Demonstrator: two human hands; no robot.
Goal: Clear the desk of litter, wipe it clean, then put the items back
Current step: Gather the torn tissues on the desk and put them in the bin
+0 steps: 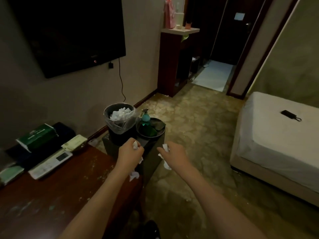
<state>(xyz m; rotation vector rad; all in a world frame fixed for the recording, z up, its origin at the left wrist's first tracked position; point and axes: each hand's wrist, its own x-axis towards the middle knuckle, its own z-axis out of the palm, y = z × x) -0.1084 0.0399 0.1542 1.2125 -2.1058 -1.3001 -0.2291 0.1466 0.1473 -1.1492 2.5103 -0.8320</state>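
Observation:
My left hand [129, 154] grips crumpled white tissue [135, 145] past the right end of the dark wooden desk [57, 192]. More tissue [133, 175] hangs below that wrist. My right hand [174, 153] holds another crumpled tissue [165, 158], out over the carpet. Both hands hover just short of a bin [120, 118] lined with a clear bag and holding white tissues. The desk top shows pale smears and specks.
A green tissue box [37, 135], a white remote [50, 163] and papers [75, 143] lie at the desk's far left. A teal spray bottle [145, 118] and a cloth sit in a basin [150, 129] beside the bin. A bed [279, 133] stands at right, a TV [69, 31] on the wall.

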